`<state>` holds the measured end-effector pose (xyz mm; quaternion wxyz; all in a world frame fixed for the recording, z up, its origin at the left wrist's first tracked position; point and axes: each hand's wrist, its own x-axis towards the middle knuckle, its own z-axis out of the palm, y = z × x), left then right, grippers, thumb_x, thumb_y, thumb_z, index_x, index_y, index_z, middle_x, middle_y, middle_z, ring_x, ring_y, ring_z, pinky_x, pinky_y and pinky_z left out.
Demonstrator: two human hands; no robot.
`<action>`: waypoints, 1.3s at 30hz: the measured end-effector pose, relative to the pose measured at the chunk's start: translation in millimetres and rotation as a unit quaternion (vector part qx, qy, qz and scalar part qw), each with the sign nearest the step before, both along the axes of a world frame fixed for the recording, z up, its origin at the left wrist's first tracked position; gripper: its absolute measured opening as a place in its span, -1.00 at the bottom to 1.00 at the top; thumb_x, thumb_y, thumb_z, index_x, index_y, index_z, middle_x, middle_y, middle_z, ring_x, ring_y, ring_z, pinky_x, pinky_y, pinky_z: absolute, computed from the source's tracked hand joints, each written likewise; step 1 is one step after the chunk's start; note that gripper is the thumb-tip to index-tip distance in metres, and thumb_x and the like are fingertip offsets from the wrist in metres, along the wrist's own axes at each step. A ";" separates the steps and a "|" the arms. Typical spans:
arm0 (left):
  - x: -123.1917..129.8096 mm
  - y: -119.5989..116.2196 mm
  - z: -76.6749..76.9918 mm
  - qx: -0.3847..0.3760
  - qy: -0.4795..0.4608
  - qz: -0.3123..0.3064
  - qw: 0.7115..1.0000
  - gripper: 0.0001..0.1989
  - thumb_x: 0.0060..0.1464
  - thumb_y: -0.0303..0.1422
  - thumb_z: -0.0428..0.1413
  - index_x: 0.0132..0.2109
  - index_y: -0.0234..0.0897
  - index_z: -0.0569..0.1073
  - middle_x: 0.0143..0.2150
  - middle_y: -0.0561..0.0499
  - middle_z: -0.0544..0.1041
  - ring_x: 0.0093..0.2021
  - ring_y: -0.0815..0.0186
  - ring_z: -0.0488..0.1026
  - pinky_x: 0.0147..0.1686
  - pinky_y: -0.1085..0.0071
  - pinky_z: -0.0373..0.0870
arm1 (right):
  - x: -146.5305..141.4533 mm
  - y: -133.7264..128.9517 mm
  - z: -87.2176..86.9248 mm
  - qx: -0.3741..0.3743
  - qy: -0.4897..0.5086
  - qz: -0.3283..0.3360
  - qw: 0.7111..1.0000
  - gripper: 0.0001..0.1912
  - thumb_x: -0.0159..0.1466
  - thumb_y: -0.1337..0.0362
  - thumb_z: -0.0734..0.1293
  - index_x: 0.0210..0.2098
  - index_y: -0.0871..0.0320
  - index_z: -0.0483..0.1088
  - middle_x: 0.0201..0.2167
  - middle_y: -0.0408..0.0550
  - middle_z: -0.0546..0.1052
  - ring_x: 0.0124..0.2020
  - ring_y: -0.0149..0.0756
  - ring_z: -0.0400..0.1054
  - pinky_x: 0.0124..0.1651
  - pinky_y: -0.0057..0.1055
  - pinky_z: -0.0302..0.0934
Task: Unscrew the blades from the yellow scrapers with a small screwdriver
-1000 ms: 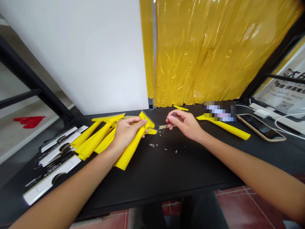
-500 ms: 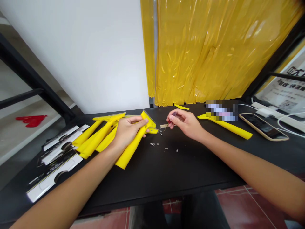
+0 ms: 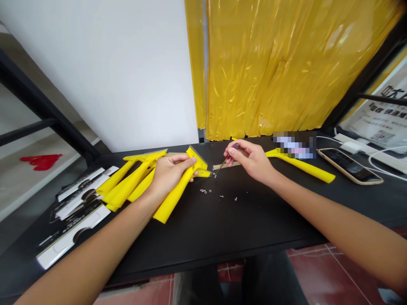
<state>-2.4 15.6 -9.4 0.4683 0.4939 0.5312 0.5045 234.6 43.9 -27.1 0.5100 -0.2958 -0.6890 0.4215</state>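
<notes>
- Far left, at about nine o'clock from the left hand [image 3: 168, 169], yellow scrapers [image 3: 121, 190] lie in a loose stack, handles mostly toward seven and heads toward one; printed packages [image 3: 60, 250] lie beyond them, toward eight
- The left hand is closed around a yellow scraper [image 3: 173, 199], thumb on top near the head; its long axis runs seven to one, with the blade edge crossing from eleven to four
- A second yellow head [image 3: 202, 173] pokes out at four o'clock from the left thumb; whether it belongs to another scraper in the same grip cannot be told
- Key relation, as I judge it: a small screw [image 3: 215, 176] lies on the black table [image 3: 241, 228] just beyond the second head's end, at four o'clock from the left fingertips and seven o'clock from the right ones, with the driver tip at or just beside it; contact is too small to confirm
- The screwdriver [image 3: 221, 166] slants seven to one, roughly in line with the held scraper's handle
- The right hand [image 3: 249, 159] grips it in a fingertip pinch, arm coming in from four; both hands are near the screw
- More loose screws and nuts [image 3: 221, 196] are scattered from seven round to five o'clock of the tip, with a pale strip [image 3: 219, 167] near it at one
- Farther right, at three o'clock from the right hand, another yellow scraper [image 3: 305, 167] lies with its handle toward four, a phone [image 3: 349, 166] beyond it
</notes>
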 end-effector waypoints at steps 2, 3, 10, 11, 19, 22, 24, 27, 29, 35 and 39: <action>-1.9 1.2 -0.7 -0.010 0.002 -0.010 1.000 -0.80 -0.08 -0.31 0.39 -0.38 -0.32 0.57 -0.45 -0.06 0.61 -0.46 0.24 0.59 -0.54 0.43 0.50 | 1.9 1.2 1.2 0.009 0.014 -0.010 1.000 -0.69 0.31 0.00 0.40 -0.25 0.14 0.46 -0.30 -0.06 0.53 -0.40 -0.36 0.46 -0.23 -0.30 0.45; -2.9 1.7 -0.8 -0.025 0.003 -0.024 0.999 -0.80 -0.06 -0.30 0.39 -0.38 -0.32 0.57 -0.44 -0.07 0.61 -0.44 0.23 0.59 -0.52 0.43 0.51 | 3.1 2.0 2.4 0.012 0.027 -0.014 0.999 -0.70 0.31 0.01 0.40 -0.25 0.14 0.46 -0.30 -0.06 0.54 -0.39 -0.35 0.47 -0.24 -0.31 0.46; -1.9 -0.8 -3.2 -0.139 -0.047 -0.147 0.978 -0.88 0.09 -0.36 0.29 -0.25 -0.35 0.59 -0.29 -0.17 0.67 -0.31 0.17 0.64 -0.45 0.44 0.53 | 11.1 -3.7 21.8 0.021 0.171 0.009 0.985 -0.84 0.34 0.15 0.41 -0.23 0.12 0.49 -0.29 -0.10 0.54 -0.35 -0.37 0.50 -0.25 -0.36 0.47; -0.4 -2.6 -3.5 -0.148 -0.058 -0.159 0.974 -0.89 0.10 -0.38 0.28 -0.23 -0.34 0.59 -0.29 -0.17 0.67 -0.31 0.18 0.64 -0.46 0.45 0.53 | 11.1 -6.3 24.4 0.024 0.178 0.009 0.984 -0.85 0.34 0.16 0.41 -0.23 0.12 0.49 -0.29 -0.10 0.54 -0.35 -0.37 0.50 -0.25 -0.36 0.48; 8.3 -16.3 5.2 -0.166 -0.082 -0.234 0.955 -0.85 0.10 -0.35 0.29 -0.21 -0.35 0.57 -0.31 -0.17 0.66 -0.42 0.25 0.60 -0.49 0.46 0.49 | 5.9 -15.2 22.1 0.062 0.147 0.005 0.987 -0.86 0.36 0.18 0.40 -0.18 0.11 0.52 -0.24 -0.09 0.57 -0.32 -0.33 0.53 -0.21 -0.30 0.51; 9.7 -17.2 8.3 -0.178 -0.087 -0.237 0.951 -0.81 0.09 -0.34 0.31 -0.19 -0.38 0.57 -0.34 -0.16 0.66 -0.51 0.30 0.55 -0.53 0.48 0.45 | 6.0 -13.9 19.7 0.069 0.148 0.010 0.987 -0.88 0.37 0.21 0.39 -0.17 0.11 0.53 -0.25 -0.08 0.57 -0.31 -0.32 0.54 -0.22 -0.29 0.51; 10.1 -17.2 7.7 -0.179 -0.088 -0.242 0.950 -0.80 0.08 -0.33 0.32 -0.20 -0.38 0.57 -0.34 -0.16 0.66 -0.52 0.31 0.54 -0.53 0.48 0.45 | 6.3 -13.6 19.6 0.069 0.150 0.012 0.986 -0.89 0.37 0.23 0.38 -0.17 0.12 0.53 -0.25 -0.08 0.57 -0.31 -0.32 0.54 -0.22 -0.29 0.51; 9.7 -16.8 3.8 -0.167 -0.086 -0.254 0.949 -0.77 0.07 -0.30 0.33 -0.19 -0.37 0.56 -0.28 -0.18 0.66 -0.45 0.27 0.58 -0.52 0.47 0.48 | 6.2 -14.6 20.9 0.065 0.153 0.011 0.986 -0.89 0.38 0.23 0.38 -0.17 0.12 0.53 -0.25 -0.07 0.56 -0.30 -0.32 0.53 -0.22 -0.29 0.50; 8.8 -16.4 1.0 -0.156 -0.082 -0.269 0.947 -0.75 0.08 -0.29 0.32 -0.16 -0.37 0.56 -0.20 -0.20 0.65 -0.37 0.23 0.61 -0.50 0.47 0.50 | 5.7 -15.6 22.2 0.061 0.158 0.010 0.985 -0.88 0.37 0.22 0.38 -0.18 0.12 0.53 -0.24 -0.07 0.56 -0.30 -0.33 0.53 -0.21 -0.29 0.50; 3.8 -12.1 -2.2 -0.148 -0.045 -0.278 0.948 -0.79 0.09 -0.28 0.31 -0.22 -0.34 0.53 -0.25 -0.15 0.63 -0.36 0.24 0.60 -0.50 0.47 0.51 | 5.7 -14.3 24.5 0.031 0.179 0.007 0.983 -0.86 0.34 0.17 0.41 -0.22 0.11 0.50 -0.27 -0.11 0.55 -0.34 -0.37 0.51 -0.23 -0.35 0.48; -2.0 -6.0 -2.7 -0.166 -0.008 -0.249 0.954 -0.78 0.04 -0.29 0.32 -0.34 -0.28 0.44 -0.40 -0.08 0.59 -0.41 0.24 0.58 -0.52 0.46 0.48 | 6.7 -10.9 24.2 0.017 0.193 0.007 0.981 -0.85 0.34 0.15 0.41 -0.23 0.10 0.49 -0.28 -0.12 0.54 -0.34 -0.38 0.50 -0.24 -0.37 0.47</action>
